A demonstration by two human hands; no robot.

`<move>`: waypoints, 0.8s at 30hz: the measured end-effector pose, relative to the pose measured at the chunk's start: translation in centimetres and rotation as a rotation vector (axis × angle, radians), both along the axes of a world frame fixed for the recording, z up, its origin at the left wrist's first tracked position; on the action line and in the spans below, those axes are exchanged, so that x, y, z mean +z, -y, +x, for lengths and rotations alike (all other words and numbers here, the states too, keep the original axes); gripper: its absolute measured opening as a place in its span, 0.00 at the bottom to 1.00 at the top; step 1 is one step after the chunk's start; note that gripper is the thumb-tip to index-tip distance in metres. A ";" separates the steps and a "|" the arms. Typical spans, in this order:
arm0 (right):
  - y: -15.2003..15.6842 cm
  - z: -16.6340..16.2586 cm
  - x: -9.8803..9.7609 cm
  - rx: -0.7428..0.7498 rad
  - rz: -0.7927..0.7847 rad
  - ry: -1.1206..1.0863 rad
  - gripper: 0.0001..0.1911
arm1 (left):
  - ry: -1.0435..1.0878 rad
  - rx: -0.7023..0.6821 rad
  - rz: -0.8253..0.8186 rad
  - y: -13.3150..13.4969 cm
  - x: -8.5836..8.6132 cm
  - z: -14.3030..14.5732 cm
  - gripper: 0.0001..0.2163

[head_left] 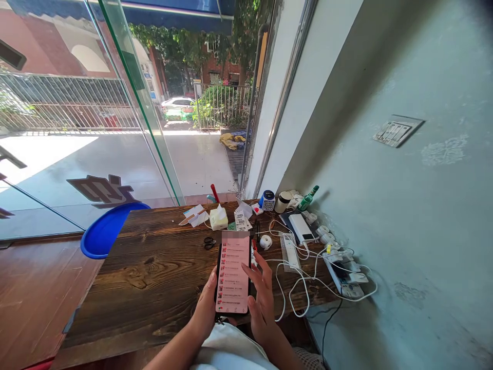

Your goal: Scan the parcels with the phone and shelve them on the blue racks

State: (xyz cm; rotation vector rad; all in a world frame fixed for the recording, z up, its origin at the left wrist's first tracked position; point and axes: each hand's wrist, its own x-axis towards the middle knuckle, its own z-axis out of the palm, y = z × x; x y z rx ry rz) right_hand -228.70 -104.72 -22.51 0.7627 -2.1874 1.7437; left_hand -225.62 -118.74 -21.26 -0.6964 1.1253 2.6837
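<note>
A smartphone point(233, 277) with a pinkish list on its screen is held upright over the front of the wooden table. My left hand point(206, 306) is closed around its left edge, the thumb along the side. My right hand point(264, 298) is at the right side with fingers apart. Its index fingertip lies over the screen, and its thumb is near the lower right edge. Just beyond the phone are black scissors point(209, 242), printed number slips point(242, 221) and a small white roll point(265, 242).
On the wooden table point(154, 272) stand a tissue pack point(219, 218), a blue QR-code box point(267, 200), a jar point(283, 202) and a green bottle point(308, 198). White cables point(304, 303) tangle around a power strip point(334, 275) by the wall. A blue basin point(100, 239) sits left, near the glass door.
</note>
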 end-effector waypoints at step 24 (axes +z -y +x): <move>0.5 -2.2 2.5 -0.096 0.214 -0.095 0.29 | -0.026 -0.004 -0.010 0.0 -0.7 0.6 0.32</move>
